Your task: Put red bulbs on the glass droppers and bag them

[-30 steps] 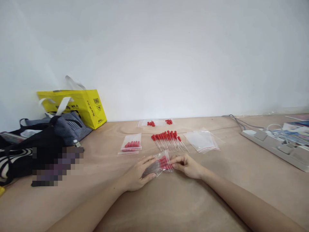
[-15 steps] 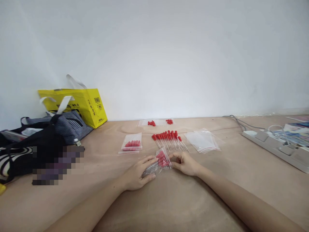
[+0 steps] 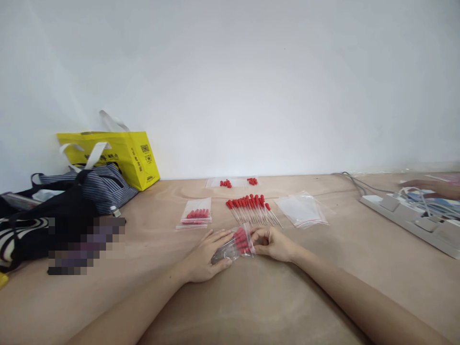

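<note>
A clear zip bag (image 3: 235, 245) with several red-capped droppers inside lies at the front middle of the table. My left hand (image 3: 206, 256) rests on the bag's left end, fingers spread and pressing it. At the bag's right edge, my right hand (image 3: 271, 243) pinches the opening between thumb and fingers. Just beyond the hands, a fanned row of loose red-capped droppers (image 3: 251, 208) lies on the table. Filled bags (image 3: 196, 213) are stacked to the left of the row, and flat clear bags (image 3: 302, 209) lie to its right.
Near the wall lies another clear bag with red caps (image 3: 225, 183). A yellow bag (image 3: 136, 160), a striped bag (image 3: 108, 189) and a black bag (image 3: 46, 230) stand left. A power strip (image 3: 413, 225) with cables lies right, another person's hand (image 3: 434, 188) behind it.
The bag between my hands has flattened, its red caps now lined up and its right edge straighter. Another person's hand has come into view at the far right.
</note>
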Tool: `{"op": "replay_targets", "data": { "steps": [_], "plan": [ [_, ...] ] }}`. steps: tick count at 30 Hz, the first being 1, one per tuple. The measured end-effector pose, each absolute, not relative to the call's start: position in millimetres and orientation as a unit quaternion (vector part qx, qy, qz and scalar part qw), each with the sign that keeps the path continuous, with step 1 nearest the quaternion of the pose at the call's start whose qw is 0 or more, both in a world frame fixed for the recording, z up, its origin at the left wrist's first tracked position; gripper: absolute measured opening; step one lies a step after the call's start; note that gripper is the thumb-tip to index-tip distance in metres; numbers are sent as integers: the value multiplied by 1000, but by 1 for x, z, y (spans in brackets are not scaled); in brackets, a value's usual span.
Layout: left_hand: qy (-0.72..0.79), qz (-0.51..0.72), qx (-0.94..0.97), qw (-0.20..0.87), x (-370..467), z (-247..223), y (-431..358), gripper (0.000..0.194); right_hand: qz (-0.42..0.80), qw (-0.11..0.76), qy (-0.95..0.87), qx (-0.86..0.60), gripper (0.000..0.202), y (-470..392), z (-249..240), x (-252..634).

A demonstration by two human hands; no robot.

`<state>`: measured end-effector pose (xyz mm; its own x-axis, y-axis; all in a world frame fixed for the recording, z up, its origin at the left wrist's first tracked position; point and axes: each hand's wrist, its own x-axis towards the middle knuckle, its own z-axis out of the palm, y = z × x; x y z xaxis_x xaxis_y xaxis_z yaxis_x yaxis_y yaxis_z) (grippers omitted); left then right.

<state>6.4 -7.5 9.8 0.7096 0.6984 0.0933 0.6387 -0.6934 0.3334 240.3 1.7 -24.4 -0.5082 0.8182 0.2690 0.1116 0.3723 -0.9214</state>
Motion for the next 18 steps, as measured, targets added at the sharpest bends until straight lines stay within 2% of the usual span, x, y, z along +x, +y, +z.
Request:
{"op": "replay_targets", "data": {
  "steps": [6, 14, 18],
  "plan": [
    [353, 111, 919, 137, 4, 7, -6, 57, 446, 417, -673, -419, 35, 3, -29, 232],
    [357, 103, 920, 126, 4, 9, -6, 58, 490, 329, -732, -341, 38, 1, -16, 233],
    [342, 71, 927, 136, 4, 11, -5, 63, 474, 322, -739, -356, 37, 3, -20, 234]
  ]
}}
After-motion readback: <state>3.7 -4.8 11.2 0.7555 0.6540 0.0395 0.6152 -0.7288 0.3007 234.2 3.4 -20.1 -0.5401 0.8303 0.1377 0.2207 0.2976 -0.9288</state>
